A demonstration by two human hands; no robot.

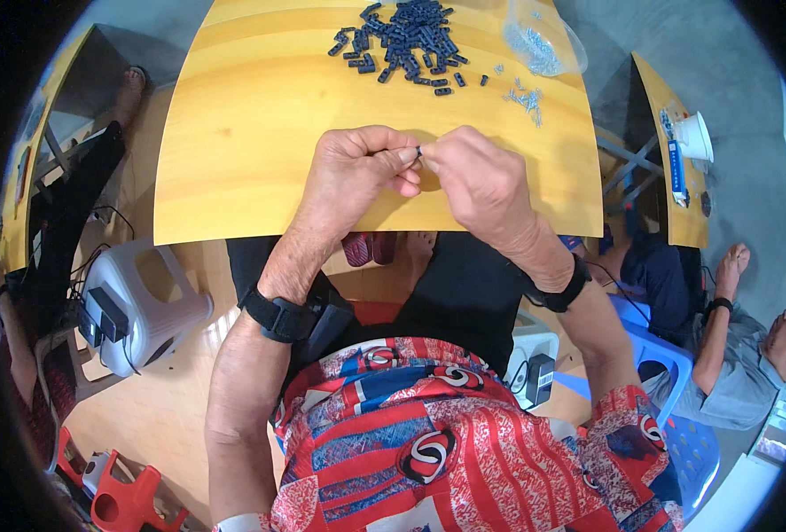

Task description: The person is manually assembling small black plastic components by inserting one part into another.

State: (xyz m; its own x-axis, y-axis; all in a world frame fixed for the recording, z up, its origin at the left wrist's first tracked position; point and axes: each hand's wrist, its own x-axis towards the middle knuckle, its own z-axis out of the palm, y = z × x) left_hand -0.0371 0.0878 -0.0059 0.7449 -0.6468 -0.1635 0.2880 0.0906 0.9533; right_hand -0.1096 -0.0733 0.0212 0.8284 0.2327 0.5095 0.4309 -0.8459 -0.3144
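Observation:
Close to the near edge of the wooden table (pixel 260 168), my two hands meet with their fingertips together. Between the thumb and fingers of my left hand (pixel 357 168) is a small black plastic piece (pixel 418 152), mostly covered by the fingertips. My right hand (pixel 486 182) is closed in a pinch against that piece; what it holds, if anything, is hidden. Farther back lies a heap of small black plastic pieces (pixel 419 40), with several loose ones at its front. To its right, small silvery screw-like parts (pixel 527 102) are scattered on the wood.
A clear plastic bag or tub (pixel 566 40) with more silvery parts stands at the table's far right. White stool (pixel 140 306) and red stool (pixel 131 496) are on the left. At right, a person (pixel 739 355) sits near another table (pixel 687 226) holding a white container (pixel 694 137).

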